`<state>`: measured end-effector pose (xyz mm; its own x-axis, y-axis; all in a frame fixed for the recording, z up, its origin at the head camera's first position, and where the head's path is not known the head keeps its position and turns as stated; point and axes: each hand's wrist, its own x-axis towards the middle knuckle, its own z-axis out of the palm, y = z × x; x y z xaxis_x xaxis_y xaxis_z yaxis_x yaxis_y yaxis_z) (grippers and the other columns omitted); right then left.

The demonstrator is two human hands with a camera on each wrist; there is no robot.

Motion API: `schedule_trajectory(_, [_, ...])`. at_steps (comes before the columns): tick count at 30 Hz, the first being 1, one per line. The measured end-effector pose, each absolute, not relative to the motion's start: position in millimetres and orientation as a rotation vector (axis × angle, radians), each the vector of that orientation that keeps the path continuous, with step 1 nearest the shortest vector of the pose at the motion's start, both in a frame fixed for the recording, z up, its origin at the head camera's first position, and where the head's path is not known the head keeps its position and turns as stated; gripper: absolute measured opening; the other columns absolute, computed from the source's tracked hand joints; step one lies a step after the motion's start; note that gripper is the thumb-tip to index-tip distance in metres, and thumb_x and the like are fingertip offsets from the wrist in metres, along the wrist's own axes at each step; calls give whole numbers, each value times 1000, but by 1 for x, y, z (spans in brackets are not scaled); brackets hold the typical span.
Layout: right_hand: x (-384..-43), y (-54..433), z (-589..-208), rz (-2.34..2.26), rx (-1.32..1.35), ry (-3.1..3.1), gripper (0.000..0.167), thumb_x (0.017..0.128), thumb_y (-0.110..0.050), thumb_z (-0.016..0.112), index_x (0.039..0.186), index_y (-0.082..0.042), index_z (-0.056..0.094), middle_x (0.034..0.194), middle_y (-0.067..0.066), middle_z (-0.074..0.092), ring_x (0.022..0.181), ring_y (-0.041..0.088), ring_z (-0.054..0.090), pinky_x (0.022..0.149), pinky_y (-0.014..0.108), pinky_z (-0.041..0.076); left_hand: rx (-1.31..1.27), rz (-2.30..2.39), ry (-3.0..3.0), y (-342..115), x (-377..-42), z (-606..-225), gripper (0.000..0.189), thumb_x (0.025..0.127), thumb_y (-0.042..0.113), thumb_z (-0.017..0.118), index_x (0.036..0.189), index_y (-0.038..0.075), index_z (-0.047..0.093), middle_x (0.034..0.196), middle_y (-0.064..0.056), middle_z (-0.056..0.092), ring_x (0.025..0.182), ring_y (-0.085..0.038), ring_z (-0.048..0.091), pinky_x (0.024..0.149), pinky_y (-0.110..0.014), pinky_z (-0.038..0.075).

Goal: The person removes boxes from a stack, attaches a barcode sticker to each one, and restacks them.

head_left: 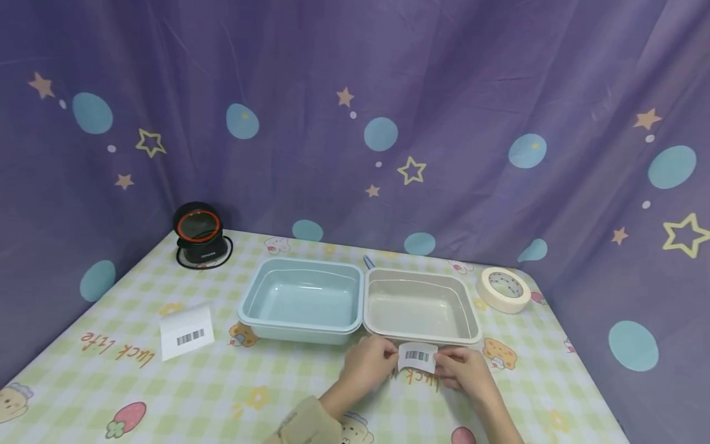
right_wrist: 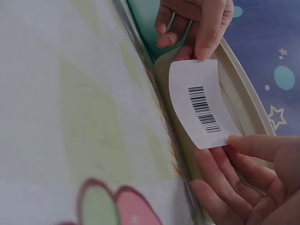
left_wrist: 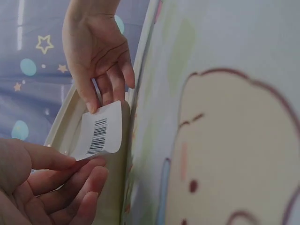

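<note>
A small white barcode label (head_left: 417, 357) is stretched between both hands, just in front of the beige plastic basin (head_left: 421, 308). Its left edge is pinched between the thumb and fingers of my left hand (head_left: 373, 357). My right hand (head_left: 466, 372) pinches the opposite edge the same way. In the right wrist view the label (right_wrist: 197, 105) bows slightly, printed side showing, and overlaps the basin's near wall. The left wrist view shows the label's barcode (left_wrist: 98, 135) between the two thumbs.
A light blue basin (head_left: 305, 330) stands against the beige one's left side. Another barcode sheet (head_left: 188, 333) lies at the left. A black scanner-like device with an orange ring (head_left: 201, 234) sits back left, a masking tape roll (head_left: 503, 290) at the right. Behind the basins a blue tip (head_left: 368, 263) shows.
</note>
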<state>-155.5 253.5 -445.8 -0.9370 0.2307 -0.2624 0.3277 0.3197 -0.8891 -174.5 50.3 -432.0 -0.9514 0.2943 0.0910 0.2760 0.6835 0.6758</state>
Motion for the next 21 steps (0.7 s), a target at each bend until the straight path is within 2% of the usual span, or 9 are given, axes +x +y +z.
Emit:
schedule_trajectory(6, [-158,253,-447,-1693,557,2511,33,88,-17,68,110,7,65,87,16,74,75,21,72,68,35,60,446,1135,2885,53,-176,-431,7,83,16,69,83,16,76,72,5,72,53,-2,47,51,-20,34])
schedule_trajectory(18, [-159,252,-449,-1757,597,2507,41,90,-21,67,117,8,62,88,17,74,74,20,73,68,33,60,436,1136,2910,54,-177,-430,7,82,16,70,83,16,76,79,2,75,62,-6,57,59,-25,41])
schedule_trajectory(21, [-159,252,-450,-1763,612,2483,42,90,-21,67,119,8,61,90,18,74,74,19,73,68,34,60,432,1124,2925,54,-177,-431,7,82,16,70,82,17,77,77,3,74,60,-7,56,59,-27,41])
